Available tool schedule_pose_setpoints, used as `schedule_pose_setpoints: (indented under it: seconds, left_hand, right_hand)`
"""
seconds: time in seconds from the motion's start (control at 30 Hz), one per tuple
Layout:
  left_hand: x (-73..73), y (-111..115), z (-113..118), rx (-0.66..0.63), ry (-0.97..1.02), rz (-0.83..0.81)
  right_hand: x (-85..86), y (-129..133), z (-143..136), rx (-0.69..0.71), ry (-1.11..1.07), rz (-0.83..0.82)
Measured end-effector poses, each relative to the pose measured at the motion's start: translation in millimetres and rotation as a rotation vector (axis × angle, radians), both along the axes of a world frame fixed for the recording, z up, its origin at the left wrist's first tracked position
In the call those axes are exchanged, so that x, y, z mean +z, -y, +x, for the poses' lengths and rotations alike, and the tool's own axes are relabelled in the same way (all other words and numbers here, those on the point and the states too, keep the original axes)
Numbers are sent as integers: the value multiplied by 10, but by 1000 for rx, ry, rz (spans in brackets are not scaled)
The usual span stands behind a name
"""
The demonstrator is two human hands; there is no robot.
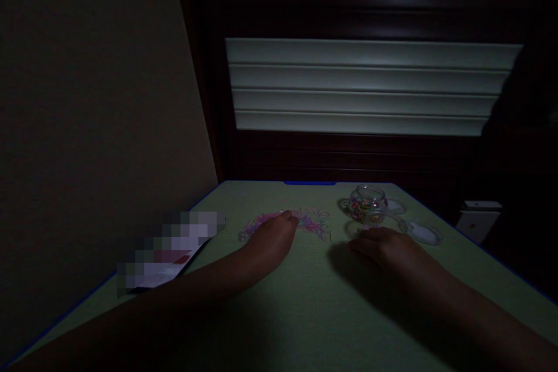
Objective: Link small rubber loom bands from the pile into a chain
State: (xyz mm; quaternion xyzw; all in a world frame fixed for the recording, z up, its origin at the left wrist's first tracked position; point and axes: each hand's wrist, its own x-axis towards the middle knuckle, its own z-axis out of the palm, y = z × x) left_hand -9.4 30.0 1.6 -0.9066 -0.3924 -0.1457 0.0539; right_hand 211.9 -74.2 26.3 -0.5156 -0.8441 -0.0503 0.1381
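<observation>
A loose pile of small pink, purple and blue bands [311,225] lies on the green table. My left hand [275,237] is over the pile, its fingers closed together at the fingertips; anything between them is too small to make out. To the right, my right hand [383,247] is low over the table with its fingers pressed together, just in front of a clear container [375,220]. What it grips, if anything, is hidden. Behind it stands an open glass jar [367,204] partly filled with multicoloured bands.
Round clear lids [424,233] lie right of the jar. A partly blurred, flat printed item [174,256] rests at the table's left edge, by the wall. White boxes [478,221] stand beyond the right edge. The green table [288,314] has a blue rim.
</observation>
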Motion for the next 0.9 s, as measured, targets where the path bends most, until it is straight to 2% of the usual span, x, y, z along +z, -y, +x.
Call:
schedule_pose_setpoints:
  seconds: [0.2, 0.67, 0.9]
  left_hand:
    - [-106, -17, 37, 54, -72, 92]
    - [-137, -69, 43, 86, -113, 81]
    - [-138, -72, 29, 51, -80, 87]
  right_hand:
    - [43, 12, -32, -1, -8, -15]
    - [14, 12, -14, 21, -1, 17]
    - [47, 35, -38, -5, -12, -16]
